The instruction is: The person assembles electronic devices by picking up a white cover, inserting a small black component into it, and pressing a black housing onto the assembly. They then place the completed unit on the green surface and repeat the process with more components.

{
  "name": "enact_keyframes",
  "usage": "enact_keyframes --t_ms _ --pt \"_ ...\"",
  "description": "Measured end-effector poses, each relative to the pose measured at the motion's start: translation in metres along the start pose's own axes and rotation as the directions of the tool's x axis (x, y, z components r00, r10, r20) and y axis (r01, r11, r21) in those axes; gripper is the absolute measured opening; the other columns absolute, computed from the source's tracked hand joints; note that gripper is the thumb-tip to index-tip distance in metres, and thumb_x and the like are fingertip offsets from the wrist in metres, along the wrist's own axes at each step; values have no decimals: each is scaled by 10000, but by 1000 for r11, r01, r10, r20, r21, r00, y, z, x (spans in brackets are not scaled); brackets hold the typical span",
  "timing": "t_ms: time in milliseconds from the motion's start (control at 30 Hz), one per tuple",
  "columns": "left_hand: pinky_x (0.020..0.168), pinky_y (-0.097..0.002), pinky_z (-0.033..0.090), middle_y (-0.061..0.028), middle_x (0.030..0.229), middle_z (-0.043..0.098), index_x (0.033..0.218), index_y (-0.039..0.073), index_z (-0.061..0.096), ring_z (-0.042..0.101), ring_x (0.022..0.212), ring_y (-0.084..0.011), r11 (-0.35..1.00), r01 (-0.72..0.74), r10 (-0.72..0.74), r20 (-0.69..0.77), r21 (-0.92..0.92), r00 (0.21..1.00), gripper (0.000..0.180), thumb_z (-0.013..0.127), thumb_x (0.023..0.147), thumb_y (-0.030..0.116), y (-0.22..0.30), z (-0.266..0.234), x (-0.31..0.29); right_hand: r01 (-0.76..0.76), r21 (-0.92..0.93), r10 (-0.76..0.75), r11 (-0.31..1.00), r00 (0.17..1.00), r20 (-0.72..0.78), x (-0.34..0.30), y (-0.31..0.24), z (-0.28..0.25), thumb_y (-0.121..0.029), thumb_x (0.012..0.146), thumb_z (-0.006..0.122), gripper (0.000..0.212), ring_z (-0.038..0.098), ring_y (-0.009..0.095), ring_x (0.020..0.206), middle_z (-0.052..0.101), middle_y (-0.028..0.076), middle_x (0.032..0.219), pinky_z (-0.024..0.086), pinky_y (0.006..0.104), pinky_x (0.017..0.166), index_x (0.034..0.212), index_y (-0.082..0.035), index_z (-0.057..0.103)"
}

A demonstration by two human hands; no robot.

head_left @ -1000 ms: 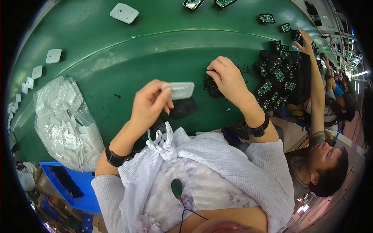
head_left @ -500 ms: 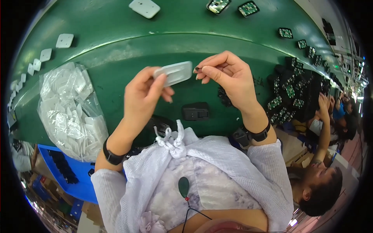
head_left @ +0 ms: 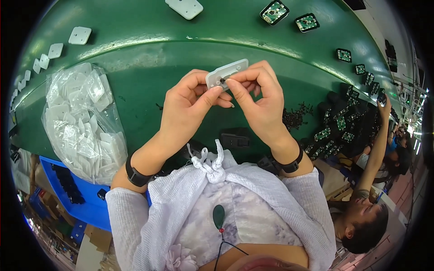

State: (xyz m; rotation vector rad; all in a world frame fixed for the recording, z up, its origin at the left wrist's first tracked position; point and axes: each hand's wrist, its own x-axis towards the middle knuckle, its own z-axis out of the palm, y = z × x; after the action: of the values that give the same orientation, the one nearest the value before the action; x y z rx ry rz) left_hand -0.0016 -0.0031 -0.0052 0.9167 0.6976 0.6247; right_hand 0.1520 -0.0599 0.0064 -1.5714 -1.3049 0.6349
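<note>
My left hand grips a white plastic cover by its lower left side, holding it tilted above the green table. A small black part sits against the face of the cover. The fingertips of my right hand are closed on this part and press it at the cover. Its exact shape is mostly hidden by the fingers. Beside my right wrist lies a loose pile of small black parts. A black plastic block rests on the table below my hands.
A clear bag of white covers lies at left, above a blue bin with black pieces. Black housings with green circuit boards are heaped at right. More covers and boards line the raised far strip. A co-worker's arm reaches in at right.
My hands have come together. The small black part, held apart from the cover before, is now against it. The cover has turned and moved right. The co-worker's hand has moved up toward the row of boards.
</note>
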Motion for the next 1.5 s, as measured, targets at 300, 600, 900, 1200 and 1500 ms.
enact_keyframes --t_ms 300,600,900,1200,1500 --pt "656 -246 556 -87 993 529 929 -46 569 619 760 -131 912 -291 308 -12 290 951 66 582 911 16 -5 -2 -1 -193 220 180 956 981 77 -8 2 10 -65 839 693 109 425 46 650 484 -24 800 338 199 568 854 -47 587" --pt "562 -208 491 -55 938 527 915 -39 570 598 729 -107 991 -99 100 -4 91 995 59 590 909 16 4 -3 -5 -90 43 82 995 986 147 3 -1 -12 -88 774 759 251 451 51 723 545 -31 874 347 183 624 961 -54 595" --pt "563 -219 496 -100 952 582 1059 -62 545 601 713 -115 998 -66 67 -56 9 996 143 514 948 23 -3 -5 5 -442 180 378 879 875 303 14 14 -14 -107 803 747 218 489 36 702 554 -35 821 395 193 606 906 -57 561" --pt "661 -358 481 -89 854 576 867 59 648 584 763 -274 330 -293 468 114 897 877 76 582 845 26 -3 -28 64 103 -934 -275 342 961 6 152 50 -54 -263 848 687 348 591 225 876 589 102 944 487 321 718 1097 -41 589" --pt "767 -382 450 -104 1031 522 1250 87 529 530 947 -290 78 -282 555 193 956 809 581 744 714 152 -11 -27 40 -167 -336 206 927 975 83 131 66 -69 -176 845 698 414 580 135 900 544 47 976 494 277 747 1212 -50 554"
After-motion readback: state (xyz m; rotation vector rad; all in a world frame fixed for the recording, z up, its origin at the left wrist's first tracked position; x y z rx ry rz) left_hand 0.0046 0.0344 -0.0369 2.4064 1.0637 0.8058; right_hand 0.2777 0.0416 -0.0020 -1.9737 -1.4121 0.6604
